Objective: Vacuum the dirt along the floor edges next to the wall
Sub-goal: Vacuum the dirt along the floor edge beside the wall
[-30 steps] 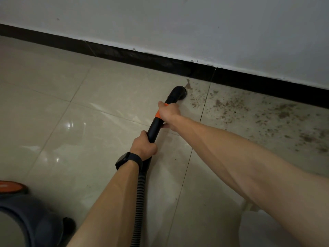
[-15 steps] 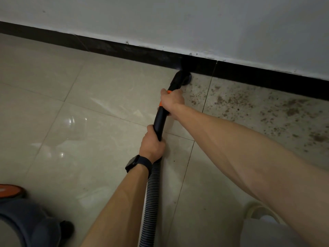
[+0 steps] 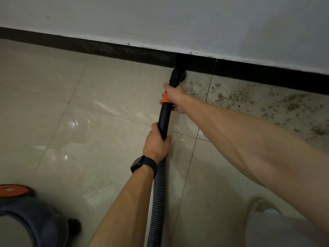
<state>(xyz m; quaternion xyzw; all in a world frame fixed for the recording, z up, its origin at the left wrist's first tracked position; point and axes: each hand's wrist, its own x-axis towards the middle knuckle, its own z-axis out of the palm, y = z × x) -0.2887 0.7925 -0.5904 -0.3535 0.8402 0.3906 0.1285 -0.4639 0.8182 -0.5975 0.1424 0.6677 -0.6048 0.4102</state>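
Head view: the nozzle [image 3: 178, 74] touches the black baseboard [image 3: 106, 48], the right hand [image 3: 175, 98] gripping the wand [image 3: 164, 120] at its orange collar, the left hand [image 3: 156, 141] wrapped round it nearer the hose [image 3: 158, 193]. Dirt [image 3: 292, 106] lies along the baseboard's right stretch; glossy floor [image 3: 89, 139] borders its left stretch.

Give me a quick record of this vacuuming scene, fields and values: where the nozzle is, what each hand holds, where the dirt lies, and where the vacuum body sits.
nozzle: on the floor, at the black baseboard
left hand: grips the wand at its lower end, above the ribbed hose
right hand: grips the wand at its orange collar
dirt: brown specks right of the nozzle, along the baseboard
vacuum body: bottom left, on the floor
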